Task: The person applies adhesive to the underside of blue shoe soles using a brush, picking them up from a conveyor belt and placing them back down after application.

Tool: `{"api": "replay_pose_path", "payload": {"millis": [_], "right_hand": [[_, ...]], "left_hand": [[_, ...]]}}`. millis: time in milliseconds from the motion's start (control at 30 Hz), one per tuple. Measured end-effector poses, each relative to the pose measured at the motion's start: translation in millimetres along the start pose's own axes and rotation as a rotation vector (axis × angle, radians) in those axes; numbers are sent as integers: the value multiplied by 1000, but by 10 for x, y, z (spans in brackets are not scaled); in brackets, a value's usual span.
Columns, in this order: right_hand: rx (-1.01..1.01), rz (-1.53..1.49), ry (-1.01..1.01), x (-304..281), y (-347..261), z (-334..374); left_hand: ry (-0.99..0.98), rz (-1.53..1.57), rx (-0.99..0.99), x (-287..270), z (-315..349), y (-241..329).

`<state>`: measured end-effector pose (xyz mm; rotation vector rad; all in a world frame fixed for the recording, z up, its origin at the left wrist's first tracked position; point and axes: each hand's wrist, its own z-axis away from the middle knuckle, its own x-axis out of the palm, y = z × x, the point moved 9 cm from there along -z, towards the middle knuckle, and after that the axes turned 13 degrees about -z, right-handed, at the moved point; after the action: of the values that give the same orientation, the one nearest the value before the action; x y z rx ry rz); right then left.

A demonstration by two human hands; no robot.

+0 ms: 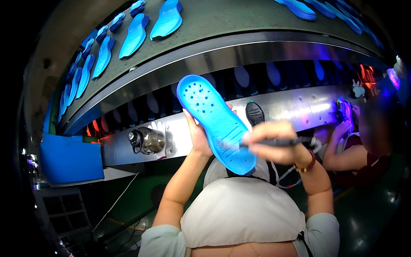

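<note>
My left hand (198,135) grips a bright blue shoe sole (205,103) by its edge, fingers reaching behind it. The sole is tilted, inner face up, with small holes at its far end and ridges nearer me. In my right hand (274,141) is a dark-handled tool (278,141) that looks like a brush. Its tip is blurred and lies over the lower half of the sole; whether it touches cannot be made out. Beyond my right hand, a black shoe sole (255,113) rests on the metal bench.
A metal bench (295,105) runs across, with a dark drink bottle (146,141) at left. Behind it, a green conveyor belt (222,21) carries several blue soles (134,35). Dark shoe forms (242,77) hang beneath its edge. At right, a co-worker (349,150) holds a lit sole.
</note>
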<state>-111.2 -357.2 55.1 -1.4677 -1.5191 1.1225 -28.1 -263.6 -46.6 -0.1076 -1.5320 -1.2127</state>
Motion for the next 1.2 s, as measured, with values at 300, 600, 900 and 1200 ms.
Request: {"api": "replay_pose_path", "payload": {"millis": [300, 600, 900, 1200], "right_hand": [[-12, -126, -74, 12, -79, 13], [52, -334, -168, -78, 82, 134], [149, -612, 13, -178, 316, 151], [187, -674, 294, 58, 264, 193]], "left_hand": [[39, 14, 134, 174, -18, 342], [25, -113, 212, 196, -62, 595], [-114, -85, 242, 405, -113, 737], [-44, -96, 220, 579, 129, 311]]}}
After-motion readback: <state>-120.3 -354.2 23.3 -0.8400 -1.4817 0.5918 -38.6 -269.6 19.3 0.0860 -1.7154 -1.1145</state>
